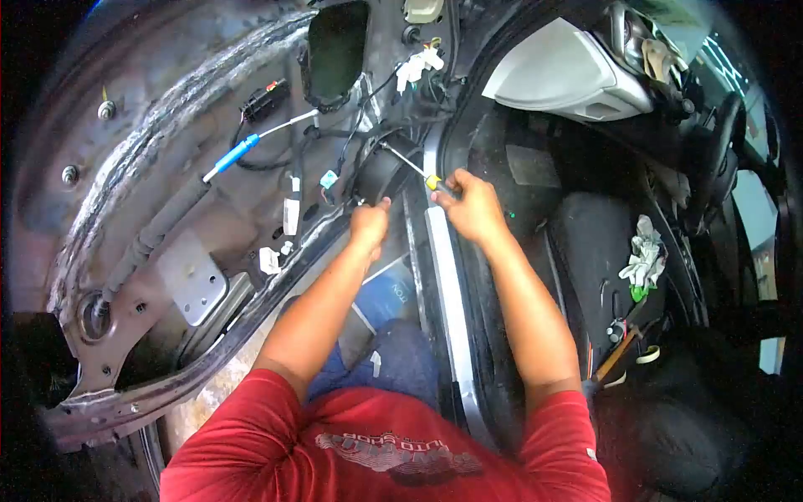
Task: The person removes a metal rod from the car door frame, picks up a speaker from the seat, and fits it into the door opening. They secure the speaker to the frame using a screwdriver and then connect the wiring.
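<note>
A screwdriver with a yellow handle [432, 182] has its thin metal shaft pointing up and left to the door hinge area. Beside that handle is my right hand [473, 205], thumb and fingers curled; whether they grip it is hard to make out. My left hand [369, 224] is closed at the edge of the door frame, near the black door check area, and what it holds, if anything, is hidden. Between the door and the car body, black wiring [343, 134] runs above both hands, with a light-blue connector [329, 179] hanging left of them.
The stripped door panel [167, 125] fills the left, with a blue-sleeved cable [237, 154] and white connectors [269, 260]. A silver sill strip [452, 309] runs down the middle. Gloves [643, 255] and a hammer [616, 355] lie at right, below the steering wheel [726, 159].
</note>
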Action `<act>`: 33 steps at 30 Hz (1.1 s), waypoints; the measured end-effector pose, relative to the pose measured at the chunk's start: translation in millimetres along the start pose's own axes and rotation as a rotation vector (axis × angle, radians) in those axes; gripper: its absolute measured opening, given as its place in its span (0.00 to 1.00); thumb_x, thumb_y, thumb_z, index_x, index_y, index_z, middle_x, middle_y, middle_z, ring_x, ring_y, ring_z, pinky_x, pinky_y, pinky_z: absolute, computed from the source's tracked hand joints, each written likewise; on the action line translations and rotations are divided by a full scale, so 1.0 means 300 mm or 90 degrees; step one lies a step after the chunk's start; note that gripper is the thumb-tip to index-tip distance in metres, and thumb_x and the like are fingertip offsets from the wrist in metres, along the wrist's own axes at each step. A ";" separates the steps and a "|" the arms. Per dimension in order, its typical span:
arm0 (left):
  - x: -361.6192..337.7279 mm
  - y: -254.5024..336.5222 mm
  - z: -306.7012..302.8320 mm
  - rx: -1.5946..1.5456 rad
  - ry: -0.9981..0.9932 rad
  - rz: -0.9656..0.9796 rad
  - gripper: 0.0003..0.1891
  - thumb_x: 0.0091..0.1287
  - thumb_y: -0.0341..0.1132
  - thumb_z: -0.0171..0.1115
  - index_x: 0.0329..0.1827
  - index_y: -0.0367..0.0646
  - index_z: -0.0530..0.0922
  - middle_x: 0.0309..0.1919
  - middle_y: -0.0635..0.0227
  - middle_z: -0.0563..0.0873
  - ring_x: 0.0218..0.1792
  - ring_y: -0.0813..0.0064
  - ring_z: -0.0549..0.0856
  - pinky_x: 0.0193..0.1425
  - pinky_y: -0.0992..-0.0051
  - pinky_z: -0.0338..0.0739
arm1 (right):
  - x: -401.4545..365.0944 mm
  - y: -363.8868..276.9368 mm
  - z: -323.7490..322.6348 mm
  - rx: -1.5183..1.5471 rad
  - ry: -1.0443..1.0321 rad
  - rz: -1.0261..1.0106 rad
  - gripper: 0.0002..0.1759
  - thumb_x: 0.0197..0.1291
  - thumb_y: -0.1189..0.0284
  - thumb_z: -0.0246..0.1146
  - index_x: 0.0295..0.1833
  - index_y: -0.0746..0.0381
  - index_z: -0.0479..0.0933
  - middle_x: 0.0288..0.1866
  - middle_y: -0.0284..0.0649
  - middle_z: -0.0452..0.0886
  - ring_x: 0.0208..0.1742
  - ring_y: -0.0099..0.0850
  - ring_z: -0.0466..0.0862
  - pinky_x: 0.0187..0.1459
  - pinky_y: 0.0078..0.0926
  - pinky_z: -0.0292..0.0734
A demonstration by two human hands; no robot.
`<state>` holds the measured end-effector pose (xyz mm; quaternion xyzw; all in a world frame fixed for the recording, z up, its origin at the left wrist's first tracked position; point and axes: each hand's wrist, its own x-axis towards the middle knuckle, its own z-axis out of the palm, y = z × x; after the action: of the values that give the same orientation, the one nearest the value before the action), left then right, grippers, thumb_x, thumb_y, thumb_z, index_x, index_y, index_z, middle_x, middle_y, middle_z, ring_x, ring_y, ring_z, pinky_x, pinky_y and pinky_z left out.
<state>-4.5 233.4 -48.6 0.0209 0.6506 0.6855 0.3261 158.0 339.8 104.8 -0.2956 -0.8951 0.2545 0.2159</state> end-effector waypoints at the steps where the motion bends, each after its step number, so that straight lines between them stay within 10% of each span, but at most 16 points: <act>1: 0.008 -0.009 -0.004 0.004 0.001 0.011 0.18 0.78 0.43 0.67 0.28 0.50 0.75 0.18 0.79 0.71 0.15 0.81 0.65 0.19 0.71 0.54 | -0.005 -0.010 -0.002 -0.009 -0.009 0.017 0.21 0.63 0.58 0.75 0.50 0.65 0.86 0.45 0.59 0.89 0.52 0.58 0.89 0.54 0.52 0.83; 20: -0.026 0.000 0.006 0.002 -0.010 -0.025 0.18 0.78 0.45 0.67 0.31 0.45 0.77 0.20 0.75 0.74 0.16 0.77 0.70 0.21 0.69 0.61 | 0.029 -0.040 -0.070 -0.087 -0.038 -0.032 0.22 0.61 0.59 0.78 0.49 0.66 0.82 0.42 0.58 0.88 0.49 0.58 0.89 0.51 0.50 0.81; 25: -0.005 -0.047 0.025 0.170 0.122 0.158 0.22 0.77 0.44 0.66 0.52 0.27 0.84 0.41 0.51 0.90 0.41 0.58 0.88 0.49 0.57 0.80 | 0.020 0.002 -0.026 -0.019 -0.001 -0.073 0.20 0.67 0.57 0.73 0.49 0.65 0.85 0.41 0.56 0.89 0.48 0.53 0.91 0.52 0.49 0.82; 33: -0.004 -0.055 0.023 0.096 0.101 0.160 0.21 0.77 0.43 0.66 0.54 0.27 0.84 0.43 0.50 0.91 0.44 0.61 0.87 0.51 0.59 0.79 | 0.044 0.090 0.034 0.055 -0.081 0.051 0.24 0.62 0.58 0.78 0.50 0.66 0.81 0.43 0.57 0.89 0.45 0.51 0.90 0.48 0.45 0.82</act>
<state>6.3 238.0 -62.0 0.0720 0.7160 0.6698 0.1829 154.2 363.7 84.0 -0.3044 -0.8828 0.3197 0.1607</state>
